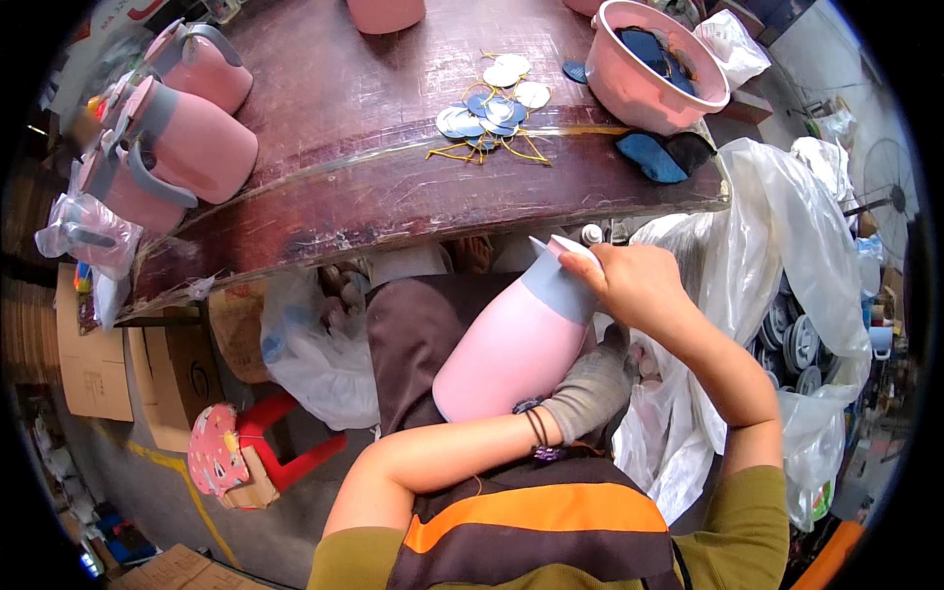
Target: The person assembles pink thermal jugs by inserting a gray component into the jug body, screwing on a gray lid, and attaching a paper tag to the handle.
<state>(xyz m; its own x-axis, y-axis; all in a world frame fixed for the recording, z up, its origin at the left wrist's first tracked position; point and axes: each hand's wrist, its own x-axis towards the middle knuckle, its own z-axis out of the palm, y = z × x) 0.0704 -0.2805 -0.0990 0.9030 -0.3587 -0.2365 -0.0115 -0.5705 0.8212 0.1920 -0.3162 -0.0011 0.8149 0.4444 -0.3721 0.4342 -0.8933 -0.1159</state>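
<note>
Pink jug [511,344], grey collar at the top, held tilted in your lap, just below the near edge of the dark wooden table [393,187]. Your left hand [590,388], in a grey glove, is wrapped around the jug's lower body and closed on it from beneath. Your right hand [634,280], bare, is closed on the jug's collar and spout, fingers curled over the rim. On the table, far left of your jug: three more pink jugs with grey handles [177,128], lying on their sides. Centre of the table: a heap of round blue and white tags on yellow string [497,108]. Right end: a pink basin [654,69] holding dark pieces, with blue pads [654,157] beside it. Right of your jug: a large clear bag of round grey parts [801,334]. Risk, as judged: the jug is smooth and leaning, so a loosened gloved grip could let it slide off your lap to the floor.
</note>
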